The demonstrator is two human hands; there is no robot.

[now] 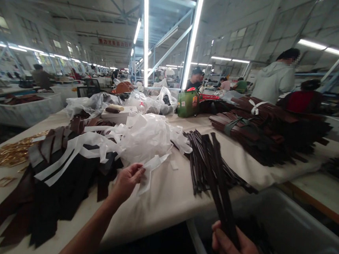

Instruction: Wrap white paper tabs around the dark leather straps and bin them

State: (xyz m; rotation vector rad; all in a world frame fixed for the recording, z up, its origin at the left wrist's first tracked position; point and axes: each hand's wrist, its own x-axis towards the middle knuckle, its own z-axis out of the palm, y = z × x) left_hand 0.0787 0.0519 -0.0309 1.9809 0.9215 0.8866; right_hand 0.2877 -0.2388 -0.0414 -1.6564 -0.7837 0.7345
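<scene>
My left hand (129, 182) pinches a white strip (150, 173) at the front of a heap of crumpled white strips (145, 134). At the lower right, my right hand (232, 249) is wrapped round a few long dark brown straps (219, 182) that point up and away over the table edge. Behind them a pile of similar dark straps (194, 164) lies on the cream-covered table (162, 203). Black and brown flat pieces (66, 185) spread to the left of my left hand, with white strips lying over some of them.
Gold metal rings (14, 151) lie far left. Tied bundles of brown strips (252, 134) sit back right, near a green container (188, 103) and clear plastic bags (139, 100). A grey bin (294, 221) stands below the right table edge. Several people are in the background.
</scene>
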